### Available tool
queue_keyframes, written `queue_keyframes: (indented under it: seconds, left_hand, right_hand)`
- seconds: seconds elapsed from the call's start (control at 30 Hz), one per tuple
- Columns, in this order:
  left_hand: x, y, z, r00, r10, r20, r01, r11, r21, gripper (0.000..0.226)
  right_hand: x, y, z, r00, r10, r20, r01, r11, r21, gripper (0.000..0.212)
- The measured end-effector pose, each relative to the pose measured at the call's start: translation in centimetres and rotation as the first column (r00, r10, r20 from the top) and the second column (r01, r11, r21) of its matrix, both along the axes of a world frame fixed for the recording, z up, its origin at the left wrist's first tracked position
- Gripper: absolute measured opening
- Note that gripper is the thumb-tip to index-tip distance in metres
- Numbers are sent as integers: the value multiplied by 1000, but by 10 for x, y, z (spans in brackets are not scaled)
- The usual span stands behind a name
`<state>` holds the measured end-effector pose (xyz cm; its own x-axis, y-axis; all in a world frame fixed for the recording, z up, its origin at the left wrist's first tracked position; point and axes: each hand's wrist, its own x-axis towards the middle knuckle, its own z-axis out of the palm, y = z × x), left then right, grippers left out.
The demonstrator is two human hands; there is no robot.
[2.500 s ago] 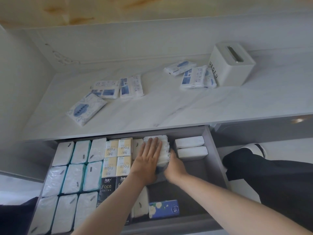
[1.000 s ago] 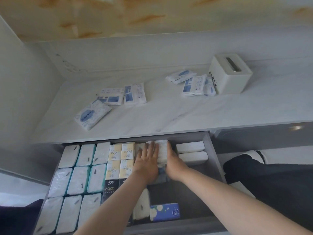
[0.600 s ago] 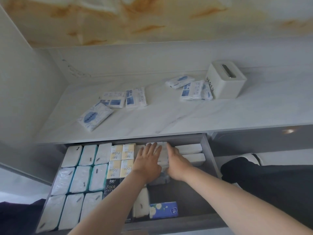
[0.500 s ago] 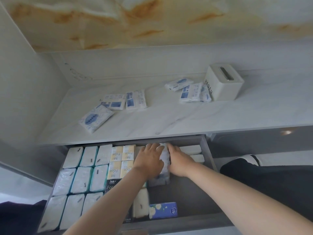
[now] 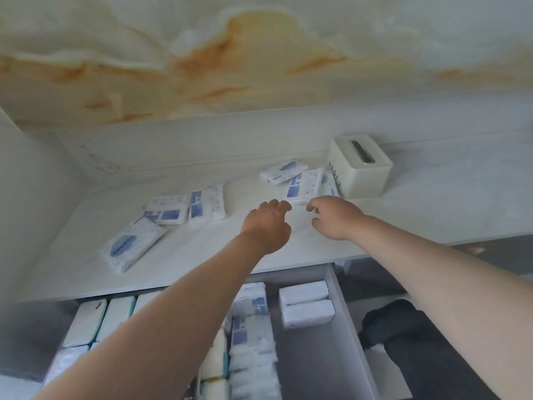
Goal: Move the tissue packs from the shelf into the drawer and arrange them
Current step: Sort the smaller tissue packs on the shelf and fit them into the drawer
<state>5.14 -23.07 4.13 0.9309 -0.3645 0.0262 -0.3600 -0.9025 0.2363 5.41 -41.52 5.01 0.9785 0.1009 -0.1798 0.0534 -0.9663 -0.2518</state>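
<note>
Both my arms stretch up over the pale marble shelf (image 5: 403, 220). My left hand (image 5: 266, 223) and my right hand (image 5: 334, 217) hover empty with loosely curled fingers, just short of a blue-and-white tissue pack (image 5: 305, 186) beside the white box. Another pack (image 5: 282, 171) lies behind it. Three more packs lie to the left: one upright-printed (image 5: 206, 206), one flat (image 5: 165, 210), one large near the front edge (image 5: 131, 245). Below, the open grey drawer (image 5: 346, 327) holds rows of packs, among them a blue-and-white stack (image 5: 251, 301) and two white packs (image 5: 305, 303).
A white tissue box (image 5: 362, 171) with a slot on top stands at the shelf's back right. A wall closes the shelf on the left. A marbled panel hangs overhead. A dark trouser leg (image 5: 418, 342) shows right of the drawer.
Both hands have let go of the tissue stack in the drawer and risen onto the shelf toward the packs by the white box. The view has tilted upward.
</note>
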Motion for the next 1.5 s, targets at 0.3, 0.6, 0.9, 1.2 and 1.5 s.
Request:
queue_keyframes:
  seconds: [0.3, 0.6, 0.9, 1.2, 1.5]
  left_hand:
    - [63, -46, -26, 978, -26, -206, 35, 999, 38, 69]
    - [93, -31, -51, 987, 58, -149, -50, 997, 57, 92]
    - [77, 22, -58, 995, 97, -28, -99, 990, -100, 49]
    - [55, 55, -50, 988, 37, 151, -37, 999, 0, 51]
    - [52, 80, -64, 986, -136, 100, 140, 990, -34, 79]
  right_hand:
    - [62, -15, -33, 981, -192, -32, 193, 981, 28, 73]
    - [71, -18, -49, 999, -21, 36, 13, 979, 205, 66]
    - [74, 16, -49, 940, -280, -195, 340, 822, 456, 72]
    - [58, 61, -34, 980, 4, -199, 103, 844, 526, 32]
    - [101, 67, -47, 970, -167, 179, 127, 969, 212, 45]
